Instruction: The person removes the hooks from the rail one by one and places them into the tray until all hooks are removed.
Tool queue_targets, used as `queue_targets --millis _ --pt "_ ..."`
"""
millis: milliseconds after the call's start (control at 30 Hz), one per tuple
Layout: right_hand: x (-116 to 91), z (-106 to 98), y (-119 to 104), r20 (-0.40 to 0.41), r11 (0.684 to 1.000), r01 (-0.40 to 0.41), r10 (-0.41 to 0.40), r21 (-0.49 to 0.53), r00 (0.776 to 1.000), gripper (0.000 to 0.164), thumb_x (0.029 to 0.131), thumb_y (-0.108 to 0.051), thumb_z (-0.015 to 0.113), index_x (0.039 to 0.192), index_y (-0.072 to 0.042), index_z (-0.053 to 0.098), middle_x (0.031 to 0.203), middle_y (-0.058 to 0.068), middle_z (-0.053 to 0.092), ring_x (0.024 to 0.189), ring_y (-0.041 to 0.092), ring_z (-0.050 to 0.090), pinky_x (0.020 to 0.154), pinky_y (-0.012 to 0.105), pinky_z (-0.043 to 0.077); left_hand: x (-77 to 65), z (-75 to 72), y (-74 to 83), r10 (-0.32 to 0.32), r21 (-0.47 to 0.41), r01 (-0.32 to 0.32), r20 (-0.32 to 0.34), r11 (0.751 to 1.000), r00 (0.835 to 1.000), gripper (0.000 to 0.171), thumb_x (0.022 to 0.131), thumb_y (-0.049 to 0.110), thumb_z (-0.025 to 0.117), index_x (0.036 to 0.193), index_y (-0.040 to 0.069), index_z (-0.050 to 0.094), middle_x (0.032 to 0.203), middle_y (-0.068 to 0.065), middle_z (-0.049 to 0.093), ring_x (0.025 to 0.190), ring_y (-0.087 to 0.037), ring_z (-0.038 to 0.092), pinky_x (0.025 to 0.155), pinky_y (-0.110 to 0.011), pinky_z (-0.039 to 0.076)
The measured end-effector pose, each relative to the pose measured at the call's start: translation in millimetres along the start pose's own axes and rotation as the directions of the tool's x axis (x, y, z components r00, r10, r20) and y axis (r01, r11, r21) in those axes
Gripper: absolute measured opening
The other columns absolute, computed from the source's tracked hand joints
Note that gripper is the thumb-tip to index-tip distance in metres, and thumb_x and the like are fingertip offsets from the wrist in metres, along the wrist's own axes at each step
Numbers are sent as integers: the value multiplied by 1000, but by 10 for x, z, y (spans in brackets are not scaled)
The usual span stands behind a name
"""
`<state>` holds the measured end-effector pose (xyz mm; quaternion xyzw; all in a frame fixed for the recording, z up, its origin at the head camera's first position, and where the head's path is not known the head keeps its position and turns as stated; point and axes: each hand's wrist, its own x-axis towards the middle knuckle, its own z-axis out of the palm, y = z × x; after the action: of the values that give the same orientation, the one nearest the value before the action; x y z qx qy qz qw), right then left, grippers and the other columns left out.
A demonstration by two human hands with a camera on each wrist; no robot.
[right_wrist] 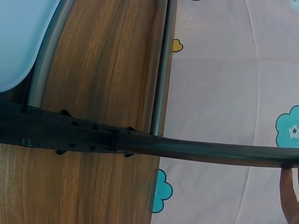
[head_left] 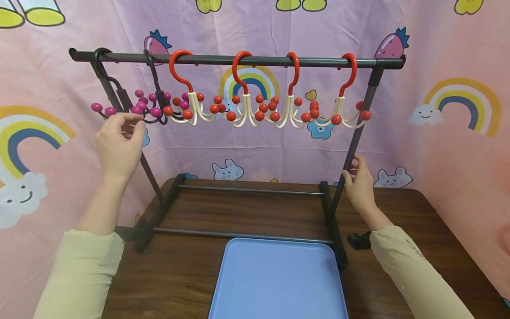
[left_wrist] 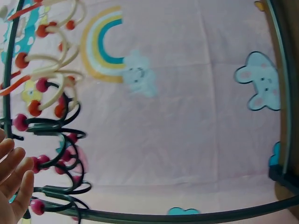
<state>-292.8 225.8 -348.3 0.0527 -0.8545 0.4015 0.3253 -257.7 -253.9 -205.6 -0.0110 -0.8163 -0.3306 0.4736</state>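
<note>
Before pink cloth [head_left: 295,164], left fingers [head_left: 125,118] spread near black hooks [head_left: 160,99]; right fingers [head_left: 360,161] touch the rack [head_left: 357,135], grip unclear.

Cloth [head_left: 295,153] lines the far, left and right sides: pink to lilac, creased, printed with rainbows [head_left: 464,87], clouds [head_left: 426,114] and rabbits [head_left: 227,170]. Table [head_left: 247,210] is dark brown, wood-grained.

Rack [head_left: 215,60] is blk, tray [head_left: 279,283] blue, hangers [head_left: 247,105] red/cream & blk/magenta.
</note>
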Motion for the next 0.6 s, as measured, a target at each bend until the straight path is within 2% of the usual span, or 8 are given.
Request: queue_targets --millis 133,267,433,600 --pt "11 -1 -1 11 1000 4 -3 -22 1000 45 82 0 51 122 -2 31 99 21 50 90 31 53 75 41 46 191 -57 55 -55 -22 54 -34 998 998 26 81 28 51 96 11 63 89 -2 58 71 4 47 65 -10 36" --pt "15 -3 0 26 999 13 -11 -49 1000 45 82 0 50 122 -2 29 99 22 49 89 33 53 74 42 46 362 -74 51 -128 -48 125 -56 991 990 23 81 28 51 97 15 62 92 2 57 74 4 46 67 -12 36" --pt "12 1 -10 52 998 31 -28 -58 998 44 82 2 49 121 -1 27 96 22 48 87 33 52 73 42 46 517 -86 2 -239 -124 229 -74 965 968 22 79 25 55 100 17 58 89 11 50 76 5 48 72 -13 39" --pt "28 -9 -8 67 997 32 -28 -65 997 44 83 1 48 122 0 26 95 21 48 87 33 52 72 42 45 662 -95 -31 -321 -170 309 -51 936 946 34 78 22 56 110 18 47 95 13 41 83 4 47 75 -15 40"
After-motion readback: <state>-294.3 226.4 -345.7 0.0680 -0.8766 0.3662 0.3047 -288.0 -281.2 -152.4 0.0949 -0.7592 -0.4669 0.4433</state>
